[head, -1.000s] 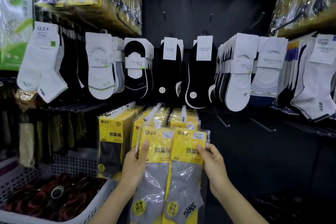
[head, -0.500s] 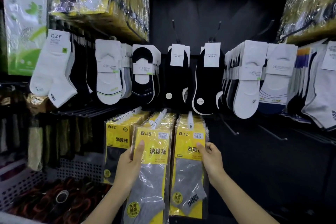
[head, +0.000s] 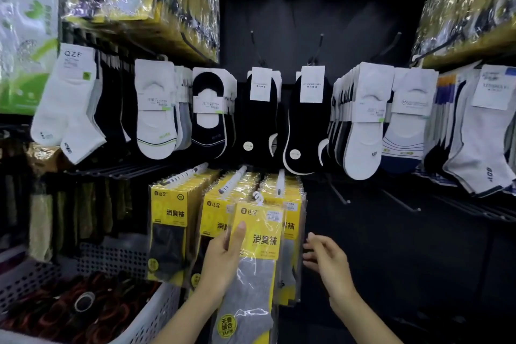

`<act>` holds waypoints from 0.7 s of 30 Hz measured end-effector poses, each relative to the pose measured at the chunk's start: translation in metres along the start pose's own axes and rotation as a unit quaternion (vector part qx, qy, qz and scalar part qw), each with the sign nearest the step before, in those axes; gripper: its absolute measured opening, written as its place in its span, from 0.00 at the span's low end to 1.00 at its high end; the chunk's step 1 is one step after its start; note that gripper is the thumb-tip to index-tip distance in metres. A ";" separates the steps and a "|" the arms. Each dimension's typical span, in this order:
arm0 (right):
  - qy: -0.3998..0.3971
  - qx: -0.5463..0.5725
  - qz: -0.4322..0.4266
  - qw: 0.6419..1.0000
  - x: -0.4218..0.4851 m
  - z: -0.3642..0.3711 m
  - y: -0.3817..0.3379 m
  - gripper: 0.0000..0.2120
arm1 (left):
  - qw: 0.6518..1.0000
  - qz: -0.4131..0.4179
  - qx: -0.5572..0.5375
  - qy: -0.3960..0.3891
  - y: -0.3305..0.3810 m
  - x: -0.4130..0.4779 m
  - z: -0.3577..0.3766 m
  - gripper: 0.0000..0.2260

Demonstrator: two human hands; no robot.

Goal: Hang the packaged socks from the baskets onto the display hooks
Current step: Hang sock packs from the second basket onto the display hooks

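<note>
My left hand (head: 223, 262) grips a yellow-and-grey packaged sock (head: 258, 234) by its left edge, thumb on the front. The pack sits in front of three rows of like yellow packs (head: 167, 215) hanging on white hooks (head: 280, 180), its white hanger loop close to the right row. My right hand (head: 325, 255) hovers just right of the pack with fingers loosely spread, holding nothing. A white perforated basket (head: 150, 315) at lower left holds dark rolled socks (head: 83, 301).
Rows of white and black socks hang on hooks across the dark wall above. Bare metal hooks (head: 339, 194) stick out at right of the yellow packs. Bagged yellow packs fill the upper left and right shelves.
My right hand has let go of its pack, which now hangs on the right row. My left hand has shifted its pack rightward and up.
</note>
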State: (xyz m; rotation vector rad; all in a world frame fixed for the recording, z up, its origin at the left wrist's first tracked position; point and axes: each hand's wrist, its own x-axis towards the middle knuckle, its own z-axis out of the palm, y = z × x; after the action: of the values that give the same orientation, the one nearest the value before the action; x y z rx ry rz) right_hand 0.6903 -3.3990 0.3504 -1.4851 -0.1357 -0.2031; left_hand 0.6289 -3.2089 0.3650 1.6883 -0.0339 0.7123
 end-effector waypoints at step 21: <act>0.060 0.027 -0.045 0.997 0.006 -0.106 -0.027 0.05 | 0.999 -0.044 -0.011 -0.020 0.005 -0.009 0.067 0.18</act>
State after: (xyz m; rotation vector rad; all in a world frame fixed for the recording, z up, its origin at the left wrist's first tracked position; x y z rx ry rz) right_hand 0.6862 -3.5072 0.3686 -1.4107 -0.1112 -0.3574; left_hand 0.6490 -3.2732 0.3607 1.6733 0.0052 0.6095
